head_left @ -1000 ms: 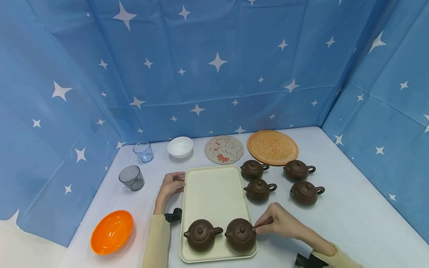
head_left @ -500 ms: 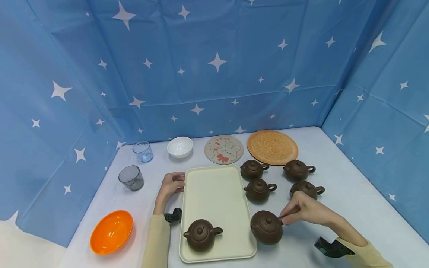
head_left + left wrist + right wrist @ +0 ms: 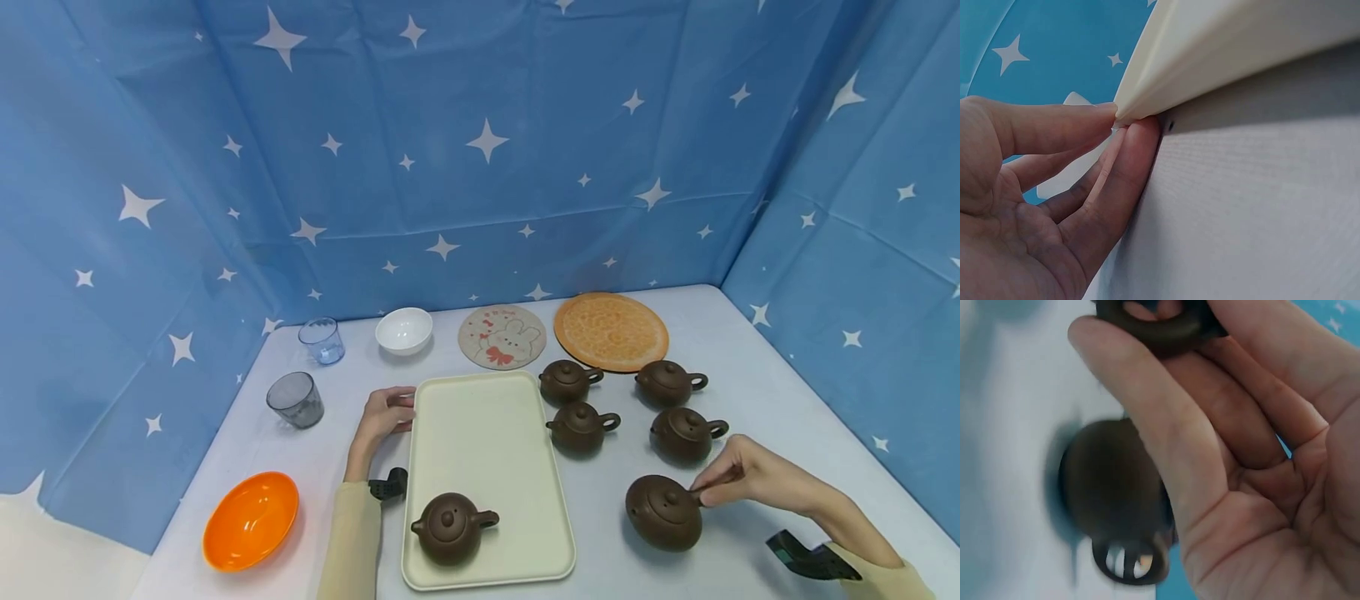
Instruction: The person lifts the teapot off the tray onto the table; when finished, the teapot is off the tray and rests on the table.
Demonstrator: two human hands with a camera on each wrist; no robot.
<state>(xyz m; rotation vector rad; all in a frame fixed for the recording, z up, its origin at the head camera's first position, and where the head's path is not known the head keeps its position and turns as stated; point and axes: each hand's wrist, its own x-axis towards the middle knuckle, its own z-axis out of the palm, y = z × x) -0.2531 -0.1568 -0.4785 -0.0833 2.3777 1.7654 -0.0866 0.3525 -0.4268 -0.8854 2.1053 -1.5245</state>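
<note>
My left hand (image 3: 386, 414) pinches the left rim of a cream tray (image 3: 480, 450) between thumb and fingers; the left wrist view shows the fingertips (image 3: 1144, 134) under the edge. One dark brown teapot (image 3: 448, 527) stands near the tray's front left corner. To the right of the tray, my right hand (image 3: 757, 479) pinches the handle of another brown teapot (image 3: 663, 512), which is tilted and seems raised off the cloth. In the right wrist view only its looped handle (image 3: 1172, 334) shows between the fingers, with another teapot (image 3: 1110, 481) blurred beyond.
Several brown teapots (image 3: 581, 429) stand right of the tray. Behind are a rabbit-print mat (image 3: 501, 337), an orange round mat (image 3: 611, 332) and a white bowl (image 3: 404, 332). A blue glass (image 3: 321, 341), a grey glass (image 3: 296, 400) and an orange bowl (image 3: 251, 521) stand at left.
My right hand has carried the teapot from the tray's front right corner rightward over the rim to beside the tray. My left hand has stayed on the tray's left rim.
</note>
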